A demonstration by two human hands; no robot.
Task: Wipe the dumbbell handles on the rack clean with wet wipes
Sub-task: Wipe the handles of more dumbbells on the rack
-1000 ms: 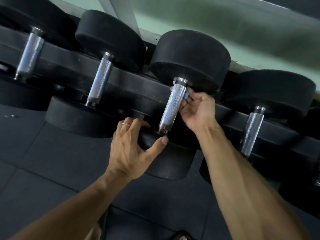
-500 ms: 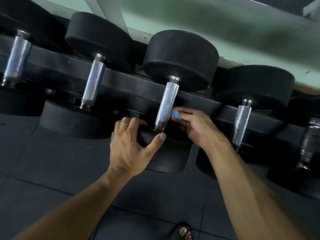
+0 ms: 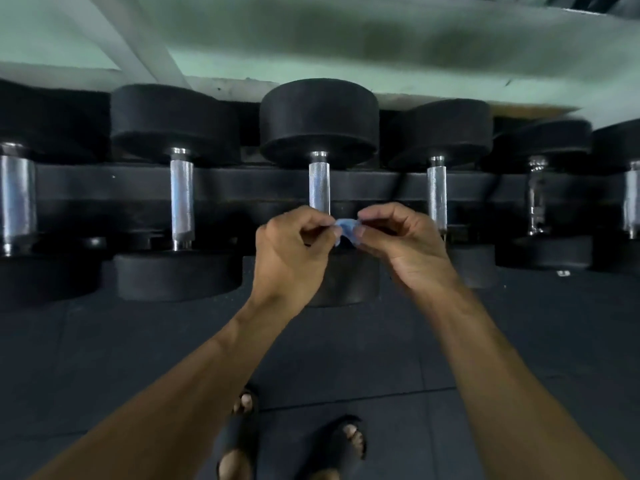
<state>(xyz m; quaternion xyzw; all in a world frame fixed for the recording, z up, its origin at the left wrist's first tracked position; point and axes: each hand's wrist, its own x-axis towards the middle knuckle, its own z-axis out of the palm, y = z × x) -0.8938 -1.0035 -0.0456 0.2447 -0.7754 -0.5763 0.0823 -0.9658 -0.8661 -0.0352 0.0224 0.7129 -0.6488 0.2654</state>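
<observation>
A small blue wet wipe [image 3: 346, 230] is stretched between both hands in front of the rack. My left hand [image 3: 294, 251] pinches its left end and my right hand [image 3: 401, 240] pinches its right end. Just behind them stands the chrome handle [image 3: 319, 185] of the middle dumbbell, whose black far head [image 3: 318, 123] sits on the black rack [image 3: 249, 185]; its lower part is hidden by my hands. More chrome handles flank it, one to the left [image 3: 181, 199] and one to the right [image 3: 437, 192].
Further dumbbells stand at the far left [image 3: 17, 199] and far right [image 3: 536, 195]. Dark rubber floor tiles [image 3: 346, 358] lie below the rack. My sandalled feet [image 3: 294, 445] stand close to the rack. A pale green wall [image 3: 311, 46] runs behind.
My right hand came off the middle handle with the wipe. My left hand left the near dumbbell head and took the wipe's other end. The view swung to face the rack squarely.
</observation>
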